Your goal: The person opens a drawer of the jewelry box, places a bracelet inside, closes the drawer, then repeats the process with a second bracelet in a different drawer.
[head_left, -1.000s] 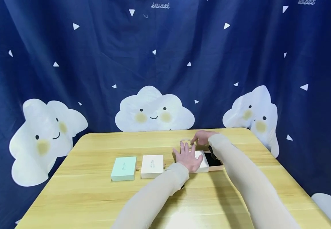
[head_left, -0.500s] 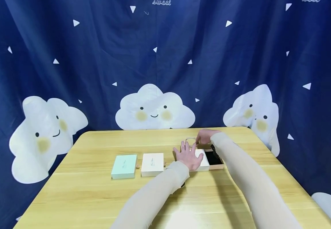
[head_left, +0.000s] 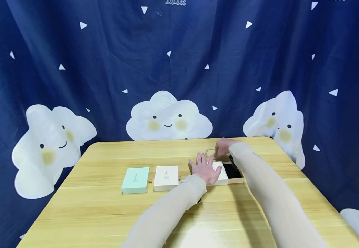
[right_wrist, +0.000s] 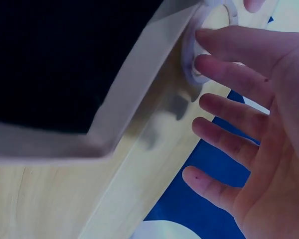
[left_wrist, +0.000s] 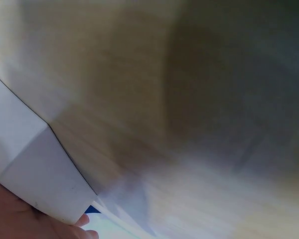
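My left hand [head_left: 205,171] lies on a white box sleeve [head_left: 220,174] with its fingers spread. From the sleeve's right side a pale pink drawer [head_left: 235,180] with black lining [head_left: 231,170] sticks out. Just behind the box, my right hand [head_left: 224,147] pinches the edge of a thin pale bangle [head_left: 208,151] between thumb and finger; its other fingers are loosely bent. In the right wrist view the bangle [right_wrist: 188,55] is beside the drawer wall [right_wrist: 134,84], over the table. The left wrist view shows the sleeve's corner [left_wrist: 45,169] and part of the hand.
Left of my left hand, a closed white box [head_left: 166,178] and a mint green box [head_left: 136,180] stand side by side, each with a small tab on its right. All are on a wooden table [head_left: 105,213]. A dark blue cloud-print curtain [head_left: 111,62] hangs behind.
My right hand has moved a little to the right, and the bangle has shifted right with it. My left hand has stayed on the box. The head view has tilted slightly.
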Action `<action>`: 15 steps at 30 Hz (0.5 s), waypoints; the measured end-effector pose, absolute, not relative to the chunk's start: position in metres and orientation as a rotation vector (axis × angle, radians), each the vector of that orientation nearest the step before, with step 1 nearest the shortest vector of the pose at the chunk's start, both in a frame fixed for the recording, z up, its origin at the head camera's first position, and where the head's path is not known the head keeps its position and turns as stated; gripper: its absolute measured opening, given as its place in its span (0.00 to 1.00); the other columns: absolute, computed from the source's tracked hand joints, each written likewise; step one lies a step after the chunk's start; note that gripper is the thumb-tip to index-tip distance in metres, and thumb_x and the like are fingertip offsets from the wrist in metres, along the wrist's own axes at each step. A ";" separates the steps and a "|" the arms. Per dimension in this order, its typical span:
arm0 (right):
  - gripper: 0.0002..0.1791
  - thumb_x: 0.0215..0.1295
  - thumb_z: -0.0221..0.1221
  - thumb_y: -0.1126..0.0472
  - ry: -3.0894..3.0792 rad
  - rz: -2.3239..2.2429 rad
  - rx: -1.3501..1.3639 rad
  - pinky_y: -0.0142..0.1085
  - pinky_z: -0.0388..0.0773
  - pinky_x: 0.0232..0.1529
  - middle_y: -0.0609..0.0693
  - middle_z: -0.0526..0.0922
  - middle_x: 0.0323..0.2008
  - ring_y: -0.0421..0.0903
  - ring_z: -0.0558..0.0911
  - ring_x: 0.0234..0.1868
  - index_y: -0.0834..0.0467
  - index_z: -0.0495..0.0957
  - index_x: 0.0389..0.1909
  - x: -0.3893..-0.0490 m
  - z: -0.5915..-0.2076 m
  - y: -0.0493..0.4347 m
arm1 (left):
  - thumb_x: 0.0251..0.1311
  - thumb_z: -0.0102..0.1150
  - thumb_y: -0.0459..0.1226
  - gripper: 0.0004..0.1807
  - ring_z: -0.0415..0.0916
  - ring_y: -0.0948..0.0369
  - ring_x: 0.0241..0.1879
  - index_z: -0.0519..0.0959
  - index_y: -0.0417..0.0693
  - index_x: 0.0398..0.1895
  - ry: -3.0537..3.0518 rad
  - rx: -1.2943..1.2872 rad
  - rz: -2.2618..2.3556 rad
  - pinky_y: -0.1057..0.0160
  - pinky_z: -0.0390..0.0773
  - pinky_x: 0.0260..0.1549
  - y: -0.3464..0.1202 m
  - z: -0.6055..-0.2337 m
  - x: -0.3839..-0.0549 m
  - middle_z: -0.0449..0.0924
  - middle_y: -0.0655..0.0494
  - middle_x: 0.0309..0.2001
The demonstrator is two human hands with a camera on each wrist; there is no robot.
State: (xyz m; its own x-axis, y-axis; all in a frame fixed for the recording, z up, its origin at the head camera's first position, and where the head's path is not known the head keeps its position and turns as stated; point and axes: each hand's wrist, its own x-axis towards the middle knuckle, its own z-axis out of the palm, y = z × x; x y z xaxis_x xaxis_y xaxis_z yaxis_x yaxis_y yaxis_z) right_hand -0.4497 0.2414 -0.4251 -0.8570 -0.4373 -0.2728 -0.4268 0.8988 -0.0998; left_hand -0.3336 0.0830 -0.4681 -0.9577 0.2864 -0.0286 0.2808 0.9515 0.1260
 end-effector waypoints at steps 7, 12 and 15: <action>0.32 0.45 0.74 0.55 2.754 -0.112 -0.584 0.39 0.81 0.45 0.54 0.86 0.46 0.50 0.81 0.45 0.59 0.83 0.55 -0.457 -0.423 0.229 | 0.69 0.24 0.69 0.40 0.43 0.49 0.81 0.52 0.67 0.81 3.069 0.439 0.184 0.31 0.54 0.69 0.085 -0.471 -0.337 0.51 0.50 0.80; 0.40 0.42 0.74 0.60 2.728 -0.187 -0.571 0.40 0.81 0.44 0.57 0.85 0.49 0.52 0.80 0.46 0.59 0.78 0.63 -0.472 -0.440 0.230 | 0.70 0.24 0.68 0.39 0.44 0.50 0.80 0.52 0.68 0.81 3.075 0.424 0.162 0.31 0.55 0.69 0.084 -0.470 -0.336 0.51 0.50 0.80; 0.42 0.40 0.75 0.60 2.732 -0.189 -0.538 0.40 0.80 0.45 0.56 0.84 0.51 0.51 0.80 0.46 0.57 0.77 0.64 -0.477 -0.448 0.230 | 0.70 0.24 0.68 0.39 0.45 0.50 0.80 0.53 0.68 0.81 3.075 0.423 0.156 0.31 0.55 0.69 0.084 -0.469 -0.335 0.51 0.50 0.80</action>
State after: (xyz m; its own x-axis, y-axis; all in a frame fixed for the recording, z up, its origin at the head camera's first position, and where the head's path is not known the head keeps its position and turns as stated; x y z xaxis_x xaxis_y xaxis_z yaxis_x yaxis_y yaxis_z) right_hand -0.4771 0.2295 -0.4476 -0.8670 -0.3892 -0.3111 -0.3427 0.9191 -0.1946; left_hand -0.3350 0.0838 -0.4692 -0.9623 0.2711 -0.0200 0.2677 0.9579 0.1042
